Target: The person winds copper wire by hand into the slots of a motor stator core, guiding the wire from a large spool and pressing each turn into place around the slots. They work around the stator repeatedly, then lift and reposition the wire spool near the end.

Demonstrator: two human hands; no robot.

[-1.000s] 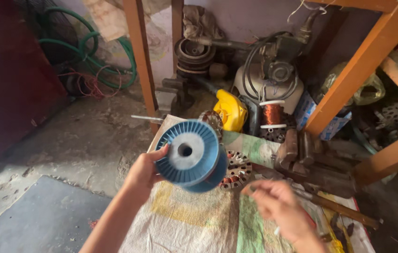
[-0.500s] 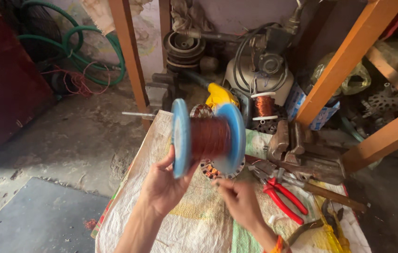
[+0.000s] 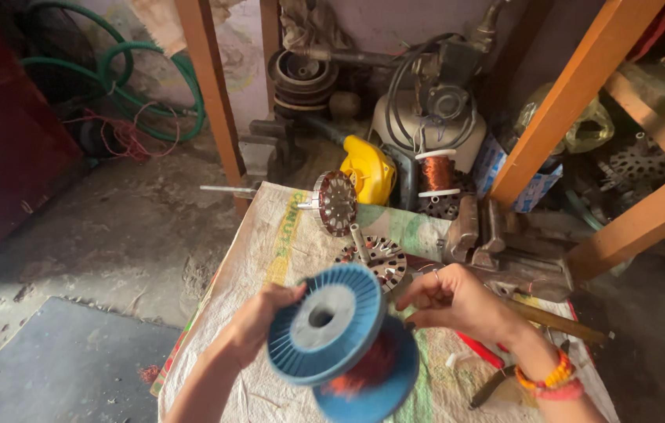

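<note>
My left hand (image 3: 258, 321) grips a blue plastic spool (image 3: 324, 325) wound with copper wire (image 3: 367, 368), held above a sack-covered table with one flange turned toward me. My right hand (image 3: 454, 301) hovers just right of the spool with fingers pinched together near its rim; whether it holds a thin wire end I cannot tell. An orange bangle circles that wrist. Behind the spool lie a round slotted motor stator (image 3: 371, 258) and a dark rotor disc on a shaft (image 3: 336, 202).
The woven sack (image 3: 269, 251) covers the table. Red-handled pliers (image 3: 477, 352) and a metal vise (image 3: 477, 231) lie right. A smaller copper spool (image 3: 436, 172), yellow casing (image 3: 367, 168), pump motor (image 3: 434, 110), green hose (image 3: 125, 70) and orange wooden frame (image 3: 575, 94) stand behind.
The spool has come down and tilted from side-on to flange-on. My right hand rose from the table to the spool's right edge. The view shifted slightly.
</note>
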